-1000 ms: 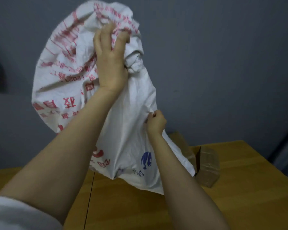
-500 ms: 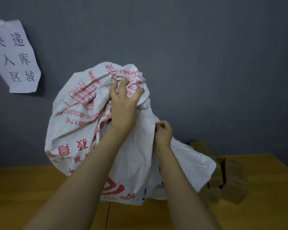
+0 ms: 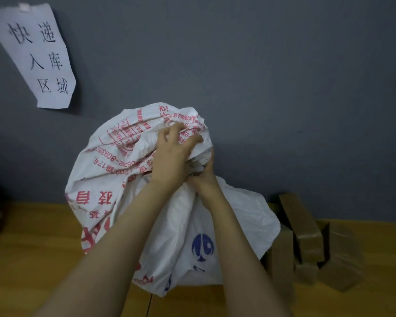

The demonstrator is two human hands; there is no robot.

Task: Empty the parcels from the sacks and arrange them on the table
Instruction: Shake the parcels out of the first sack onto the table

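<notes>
Head view: sack bunched in both grips above the desk

**Position.** The sack [image 3: 114,170], white with red print and a blue emblem, is held up in front of the grey wall [image 3: 284,65]. Its lower folds hang down to the desk [image 3: 32,248]. Brown taped parcels [image 3: 306,236] lie in a loose heap on the desk at right, just beside the sack's lower edge. Some stand on end and one leans.

**Grips.** The left grip [image 3: 172,154] is clenched on a gather of cloth at the top of the sack, fingers dug into the folds. The right grip [image 3: 205,177] is closed on the cloth just below it, and the two touch.

**Handling assessment.**
- The sack appears thin, limp and light. It creases freely and holds no form of its own, so it likely needs a full handful of gathered cloth; a pinch would probably slip.
- Its surface looks slick.
- Whether any parcels remain inside cannot be told.
- The parcels look rigid and box-shaped with glossy tape. They are best taken across opposite flat faces, one at a time.

**Other.** A paper sign [image 3: 41,58] is stuck to the wall at upper left.
</notes>
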